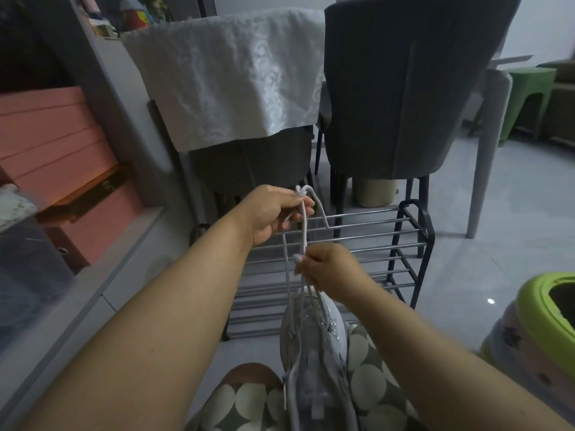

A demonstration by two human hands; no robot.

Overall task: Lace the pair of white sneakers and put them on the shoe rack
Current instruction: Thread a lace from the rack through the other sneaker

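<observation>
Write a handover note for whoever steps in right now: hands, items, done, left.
Left hand: raised, grips the lace near its upper loop.
Right hand: lower down, pinches the same lace strands just above the shoe.
White sneaker: lying on the person's lap, toe pointing away, lace strands pulled taut upward from its eyelets.
Shoe rack: on the floor straight ahead, no shoes visible on its bars.
Second sneaker: not in view.
Done: lace looks threaded through several eyelets; how far cannot be told.
Left: finish and tie this lace, lace the other sneaker, set both on the rack.
</observation>
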